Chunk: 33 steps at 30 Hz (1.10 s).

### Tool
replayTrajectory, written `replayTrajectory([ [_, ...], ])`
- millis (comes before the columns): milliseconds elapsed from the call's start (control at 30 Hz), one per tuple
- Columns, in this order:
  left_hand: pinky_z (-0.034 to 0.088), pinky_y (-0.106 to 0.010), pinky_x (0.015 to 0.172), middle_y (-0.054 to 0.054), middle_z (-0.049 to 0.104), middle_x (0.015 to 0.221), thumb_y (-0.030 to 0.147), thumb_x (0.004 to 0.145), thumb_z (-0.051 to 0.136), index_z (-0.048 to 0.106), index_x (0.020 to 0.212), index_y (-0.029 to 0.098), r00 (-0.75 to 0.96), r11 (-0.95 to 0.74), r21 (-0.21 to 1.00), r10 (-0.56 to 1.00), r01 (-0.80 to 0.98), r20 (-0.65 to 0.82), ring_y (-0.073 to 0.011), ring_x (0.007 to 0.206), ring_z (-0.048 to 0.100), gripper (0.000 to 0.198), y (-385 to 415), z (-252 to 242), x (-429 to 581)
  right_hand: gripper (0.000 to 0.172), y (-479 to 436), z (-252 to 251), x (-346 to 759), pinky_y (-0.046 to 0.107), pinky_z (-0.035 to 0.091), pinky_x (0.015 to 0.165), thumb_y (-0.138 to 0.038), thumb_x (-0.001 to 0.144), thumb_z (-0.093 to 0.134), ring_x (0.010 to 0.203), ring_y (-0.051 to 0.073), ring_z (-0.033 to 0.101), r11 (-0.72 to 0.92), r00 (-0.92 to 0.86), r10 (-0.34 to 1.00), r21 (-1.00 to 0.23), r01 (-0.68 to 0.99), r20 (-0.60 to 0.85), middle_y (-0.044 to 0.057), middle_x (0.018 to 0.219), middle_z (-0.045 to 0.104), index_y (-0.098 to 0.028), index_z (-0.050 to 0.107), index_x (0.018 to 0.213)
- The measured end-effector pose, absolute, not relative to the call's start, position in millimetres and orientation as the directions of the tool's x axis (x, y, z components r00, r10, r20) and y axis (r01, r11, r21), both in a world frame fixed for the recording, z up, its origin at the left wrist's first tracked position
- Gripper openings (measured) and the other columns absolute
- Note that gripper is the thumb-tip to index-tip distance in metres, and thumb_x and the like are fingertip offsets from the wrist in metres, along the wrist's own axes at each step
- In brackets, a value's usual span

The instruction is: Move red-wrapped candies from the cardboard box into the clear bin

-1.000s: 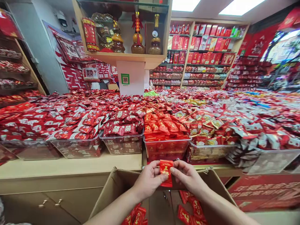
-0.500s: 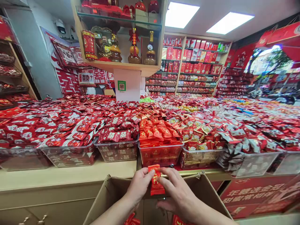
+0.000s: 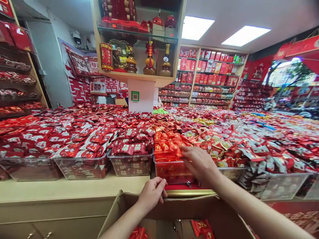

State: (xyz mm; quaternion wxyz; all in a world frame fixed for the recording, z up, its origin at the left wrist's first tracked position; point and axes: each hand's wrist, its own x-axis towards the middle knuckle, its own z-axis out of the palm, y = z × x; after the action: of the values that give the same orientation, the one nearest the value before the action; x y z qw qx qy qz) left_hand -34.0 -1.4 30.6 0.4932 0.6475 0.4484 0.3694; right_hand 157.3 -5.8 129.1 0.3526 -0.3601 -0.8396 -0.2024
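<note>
My right hand (image 3: 200,164), slightly blurred, is over the right side of a clear plastic bin (image 3: 171,171) filled with red candy packets (image 3: 165,145). Its fingertips pinch a red candy packet (image 3: 178,151), smeared by motion, at the pile's edge. Lower down, my left hand (image 3: 153,192) hovers above an open cardboard box (image 3: 184,207). Its thumb and fingers are closed together and nothing shows between them. Inside the box lie a few red packets (image 3: 202,229), with more red wrappers (image 3: 138,233) partly hidden behind my left forearm.
Bins of dark red packets (image 3: 132,146) and red-white packets (image 3: 92,146) stand to the left; gold-and-red packets (image 3: 221,149) fill one to the right. A white pillar (image 3: 141,96) carries a display cabinet (image 3: 139,75) above the counter (image 3: 74,189).
The red candy packet moved from between both hands up to the bin in my right hand. My left hand let go of it and stays above the box. The view has shifted slightly.
</note>
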Motion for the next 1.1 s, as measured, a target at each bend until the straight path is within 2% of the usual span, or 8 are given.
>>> replayTrajectory([
  [200,0.029,-0.016,0.038,0.003,0.055,0.049,0.047,0.076,0.034,0.050,0.070,0.015,0.333,-0.177,0.947,0.939,0.267,0.082,-0.0065,0.034,0.044,0.036,-3.8,26.2,-32.9,0.019,86.3,173.2,116.7,0.028,0.035,0.066,-0.019,0.084,0.031,0.077,0.020,0.055,0.312,-0.364,0.757,0.190,0.931,0.542,0.010,0.082,0.060,-0.013,0.049,0.086],
  [367,0.029,-0.016,0.037,0.003,0.054,0.049,0.044,0.076,0.037,0.050,0.069,0.016,0.345,-0.186,0.942,0.935,0.280,0.082,-0.0064,0.035,0.043,0.032,-3.0,24.3,-33.5,0.017,117.5,166.8,106.1,0.026,0.032,0.062,-0.010,0.079,0.033,0.071,0.019,0.055,0.334,-0.394,0.791,0.208,0.919,0.468,0.010,0.078,0.060,-0.012,0.050,0.083],
  [533,0.030,-0.016,0.037,0.003,0.054,0.050,0.042,0.075,0.039,0.051,0.072,0.016,0.342,-0.169,0.942,0.937,0.290,0.063,-0.0069,0.036,0.043,0.029,-1.7,23.9,-32.7,0.016,127.5,159.0,115.1,0.023,0.032,0.060,-0.007,0.070,0.041,0.076,0.017,0.054,0.393,-0.430,0.826,0.174,0.903,0.366,0.008,0.083,0.061,-0.013,0.052,0.081],
  [767,0.031,-0.017,0.038,0.002,0.054,0.052,0.038,0.074,0.040,0.052,0.074,0.016,0.361,-0.171,0.939,0.931,0.299,0.055,-0.0070,0.037,0.043,0.025,-2.2,27.0,-32.3,0.023,133.4,157.3,120.4,0.022,0.034,0.061,-0.005,0.061,0.046,0.076,0.017,0.053,0.381,-0.380,0.866,0.063,0.922,0.325,0.005,0.082,0.060,-0.016,0.053,0.080],
  [933,0.032,-0.017,0.039,0.002,0.053,0.053,0.037,0.074,0.042,0.052,0.075,0.016,0.371,-0.179,0.943,0.926,0.279,0.066,-0.0070,0.039,0.043,0.023,-2.8,25.2,-33.9,0.027,100.0,170.1,120.3,0.027,0.034,0.076,-0.004,0.063,0.040,0.091,0.020,0.047,0.374,-0.335,0.811,0.016,0.927,0.479,0.009,0.094,0.056,-0.013,0.053,0.086],
  [1033,0.032,-0.018,0.039,0.002,0.053,0.054,0.036,0.073,0.043,0.053,0.077,0.016,0.379,-0.159,0.952,0.924,0.260,0.050,-0.0074,0.040,0.043,0.022,-1.7,23.1,-34.1,0.025,45.1,154.7,121.4,0.024,0.037,0.071,-0.007,0.067,0.037,0.079,0.016,0.051,0.530,-0.389,0.753,-0.138,0.837,0.531,0.006,0.082,0.060,-0.015,0.055,0.083],
  [1067,0.033,-0.018,0.040,0.002,0.053,0.054,0.035,0.073,0.043,0.053,0.078,0.016,0.383,-0.163,0.952,0.922,0.257,0.055,-0.0078,0.041,0.043,0.022,-1.2,22.4,-33.7,0.024,23.4,140.1,122.6,0.022,0.039,0.063,-0.008,0.069,0.037,0.069,0.013,0.052,0.603,-0.461,0.759,-0.230,0.764,0.459,0.002,0.075,0.061,-0.017,0.056,0.079],
  [1100,0.033,-0.018,0.041,0.002,0.054,0.054,0.034,0.072,0.044,0.053,0.077,0.016,0.386,-0.176,0.950,0.920,0.259,0.065,-0.0082,0.042,0.044,0.021,-0.8,21.7,-33.2,0.024,2.1,120.6,124.3,0.019,0.039,0.056,-0.009,0.068,0.038,0.061,0.010,0.053,0.669,-0.589,0.743,-0.315,0.673,0.318,-0.001,0.071,0.061,-0.020,0.058,0.075],
])
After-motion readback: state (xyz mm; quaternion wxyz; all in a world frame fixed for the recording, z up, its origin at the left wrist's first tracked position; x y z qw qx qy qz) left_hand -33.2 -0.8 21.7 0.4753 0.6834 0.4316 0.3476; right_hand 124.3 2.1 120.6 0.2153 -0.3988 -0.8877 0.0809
